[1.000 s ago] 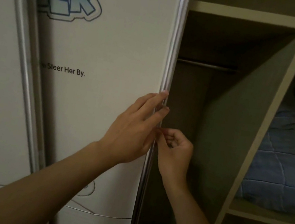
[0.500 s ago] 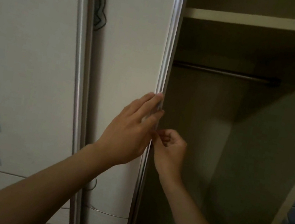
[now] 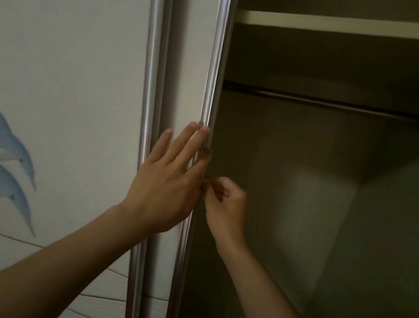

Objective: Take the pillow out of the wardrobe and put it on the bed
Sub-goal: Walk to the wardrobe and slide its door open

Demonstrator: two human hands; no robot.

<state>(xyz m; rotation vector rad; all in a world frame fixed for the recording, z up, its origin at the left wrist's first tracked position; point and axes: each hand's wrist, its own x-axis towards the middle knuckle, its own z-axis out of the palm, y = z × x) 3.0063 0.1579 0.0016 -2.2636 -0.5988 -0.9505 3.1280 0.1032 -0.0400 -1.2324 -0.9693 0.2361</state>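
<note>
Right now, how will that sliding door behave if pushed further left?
The sliding door likely glides sideways rather than swinging, since it overlaps the dolphin panel. It looks stiff and tall, so probably heavy. Its metal edge looks smooth, possibly slippery under the left hand.

Both hands meet at the door edge [image 3: 212, 75]. Right of it, the rail [image 3: 332, 105] hangs under the shelf [image 3: 360, 27].

The wardrobe [image 3: 306, 204] stands open right of the fingers [image 3: 201, 135]: a dim, bare compartment with a pale shelf above and a dark hanging rail. Its sliding door's metal edge lies under the fingertips.
</note>
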